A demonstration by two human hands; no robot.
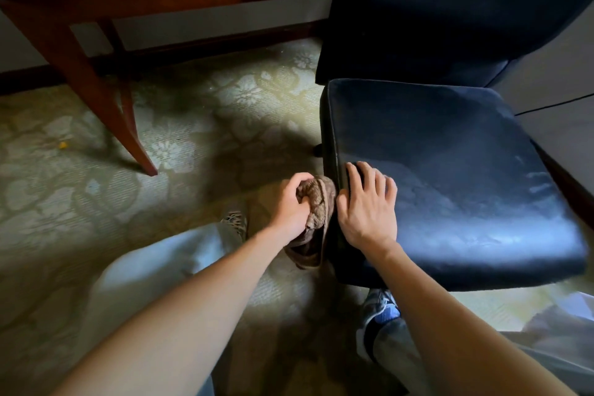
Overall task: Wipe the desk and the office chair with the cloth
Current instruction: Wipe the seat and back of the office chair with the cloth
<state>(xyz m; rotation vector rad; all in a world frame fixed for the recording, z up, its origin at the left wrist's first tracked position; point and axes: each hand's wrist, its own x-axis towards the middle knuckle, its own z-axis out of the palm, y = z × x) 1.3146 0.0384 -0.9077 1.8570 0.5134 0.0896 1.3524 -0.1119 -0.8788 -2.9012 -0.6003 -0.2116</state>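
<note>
**Cloth at the seat's left flank, steadying hand on top**

Head view: the left hand [291,202] has its fingers curled tight round a bunched brown cloth [318,202], the thumb tucked into the folds. The wad is pressed sideways against the left side wall of the office chair [450,170] seat, and a loose tail of fabric hangs below the wrist toward the carpet [193,106]. The right hand [366,212] lies on the seat's top just inside the same edge, fingers spread and lightly bent, gripping nothing. It seems to brace the chair.

The two hands sit either side of the seat's piped edge, almost touching, so the cloth hand is the only one placed to wipe. The side wall runs as a long strip from the near corner away toward the backrest [450,10]. The cloth meets it at the near part of that strip, with most of its length lying farther from the person. By my reading, the coming stroke follows that axis, forward along the flank.

The desk [96,3] stands well apart, up and to the left, with one leg [106,106] slanting down to the floor. Its top is out of view, so I cannot tell whether it has been wiped.
</note>
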